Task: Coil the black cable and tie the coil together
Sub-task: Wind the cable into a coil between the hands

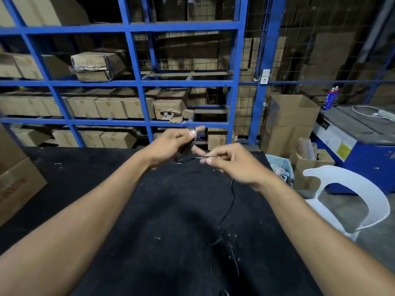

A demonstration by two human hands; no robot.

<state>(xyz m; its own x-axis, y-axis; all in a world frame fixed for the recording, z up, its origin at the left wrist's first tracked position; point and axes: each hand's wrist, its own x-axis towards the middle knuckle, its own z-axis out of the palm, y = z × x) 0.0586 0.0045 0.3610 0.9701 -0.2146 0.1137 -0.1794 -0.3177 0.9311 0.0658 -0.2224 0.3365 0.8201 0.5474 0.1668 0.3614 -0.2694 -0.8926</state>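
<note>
The person stands at a dark table (106, 189) with both arms stretched forward over it, and the work goes on above the far part of its top; the left hand (171, 144) holds up a small bundle of loops of the black cable (232, 199), raised clear of the table so that the turns hang free and do not snag on the cloth-like surface; its grip is closed around the loops, thumb and forefinger pressed together near the top where a pale glint shows, though whether that glint is a tie, a plug or only light on the cable cannot be told; the right hand (233, 165) sits just beside the left, a little lower, and its grip pinches the cable between thumb and forefinger, the other fingers curled under; a short taut stretch runs between the two hands, which seems the point of the hold, since tension keeps each new turn the same size as the last; from under the right hand the loose remainder drops to the table and trails back toward the person in a thin wavering line, ending in a small tangle near the table's near edge; judging by that length, the coiling is under way but not finished, and the tying is not yet begun; a white plastic chair (363, 199) stands to the right of the table, well apart from the work.
</note>
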